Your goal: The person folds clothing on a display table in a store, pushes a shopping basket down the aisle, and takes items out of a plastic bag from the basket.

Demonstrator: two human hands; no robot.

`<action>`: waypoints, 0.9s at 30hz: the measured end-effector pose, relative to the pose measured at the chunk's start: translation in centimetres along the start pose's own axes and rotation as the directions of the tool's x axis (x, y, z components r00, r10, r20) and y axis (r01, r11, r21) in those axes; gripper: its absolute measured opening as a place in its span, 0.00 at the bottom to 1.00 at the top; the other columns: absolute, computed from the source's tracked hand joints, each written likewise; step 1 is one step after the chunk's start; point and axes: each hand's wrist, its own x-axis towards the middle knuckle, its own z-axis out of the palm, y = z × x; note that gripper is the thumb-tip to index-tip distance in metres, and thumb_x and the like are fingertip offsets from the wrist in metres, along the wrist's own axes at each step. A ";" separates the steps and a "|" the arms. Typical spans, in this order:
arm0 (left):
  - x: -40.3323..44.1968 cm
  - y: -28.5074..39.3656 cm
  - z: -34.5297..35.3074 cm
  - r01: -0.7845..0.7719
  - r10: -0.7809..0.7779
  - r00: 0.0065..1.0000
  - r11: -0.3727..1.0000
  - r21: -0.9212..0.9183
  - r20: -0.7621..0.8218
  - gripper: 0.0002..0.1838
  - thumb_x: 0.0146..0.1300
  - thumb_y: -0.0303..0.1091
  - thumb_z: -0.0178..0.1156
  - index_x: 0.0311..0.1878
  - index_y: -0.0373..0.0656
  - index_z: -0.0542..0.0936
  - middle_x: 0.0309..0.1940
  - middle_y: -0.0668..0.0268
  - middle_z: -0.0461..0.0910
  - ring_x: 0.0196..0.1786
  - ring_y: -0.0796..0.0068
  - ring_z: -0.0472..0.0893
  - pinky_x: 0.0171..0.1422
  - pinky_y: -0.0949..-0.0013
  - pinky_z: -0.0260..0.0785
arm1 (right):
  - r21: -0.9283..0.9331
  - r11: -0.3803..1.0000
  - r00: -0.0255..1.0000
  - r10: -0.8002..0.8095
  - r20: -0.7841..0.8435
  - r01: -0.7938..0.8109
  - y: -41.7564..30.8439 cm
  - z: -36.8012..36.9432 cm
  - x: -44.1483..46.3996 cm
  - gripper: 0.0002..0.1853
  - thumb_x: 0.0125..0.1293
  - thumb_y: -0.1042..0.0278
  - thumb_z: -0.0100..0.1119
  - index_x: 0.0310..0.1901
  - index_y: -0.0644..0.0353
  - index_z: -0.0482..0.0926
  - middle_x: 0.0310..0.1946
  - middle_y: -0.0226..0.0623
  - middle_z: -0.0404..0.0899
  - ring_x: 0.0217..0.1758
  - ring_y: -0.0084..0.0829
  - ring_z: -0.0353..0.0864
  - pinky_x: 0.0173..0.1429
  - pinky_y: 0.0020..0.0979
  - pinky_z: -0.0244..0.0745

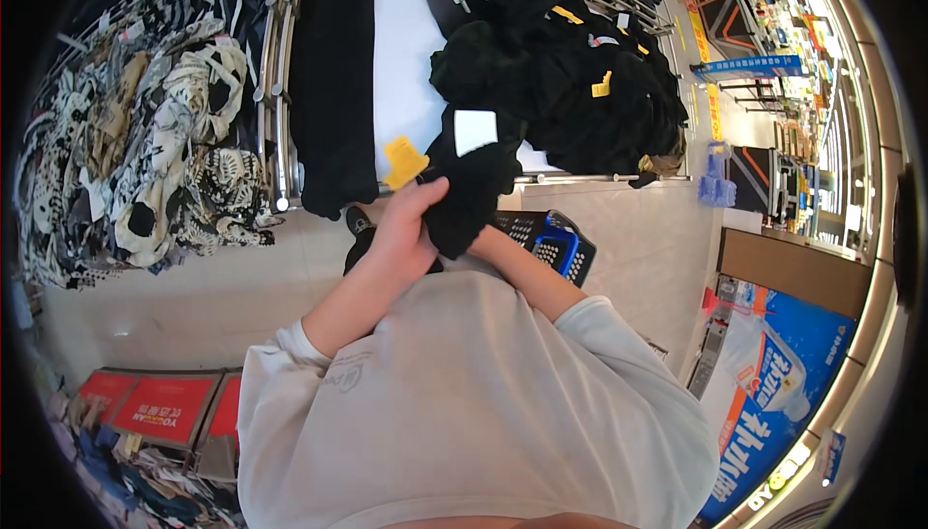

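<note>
1. One black garment (pixel 488 171), soft and bunched, at the near edge of the bench (pixel 411 65).
2. Left hand (pixel 406 229) closed on it, thumb on top; right hand (pixel 483 243) mostly hidden, grip impossible to tell.
3. Seemingly done: flat black strip of cloth (pixel 333 75), left edge. Seemingly left: rumpled heap (pixel 609 114), right.

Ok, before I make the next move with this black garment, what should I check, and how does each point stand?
1. Left hand gripping the black garment: ok.
2. Right hand gripping it: cannot tell, the cloth hides it.
3. Yellow tag in sight: ok.
4. White label readable: not ok, no print shows.
5. Garment spread flat: not ok, bunched.
6. Garment separate from the black pile: cannot tell, black against black.
</note>
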 end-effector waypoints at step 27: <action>11.3 -7.6 1.7 -0.287 0.313 0.948 0.914 0.288 -0.050 0.21 0.74 0.35 0.56 0.67 0.42 0.68 0.64 0.61 0.74 0.69 0.65 0.72 0.72 0.56 0.64 | 0.968 -0.101 0.864 0.479 -0.154 0.229 11.7 -16.7 -6.9 0.18 0.69 0.66 0.57 0.57 0.65 0.77 0.55 0.43 0.82 0.59 0.42 0.81 0.67 0.44 0.75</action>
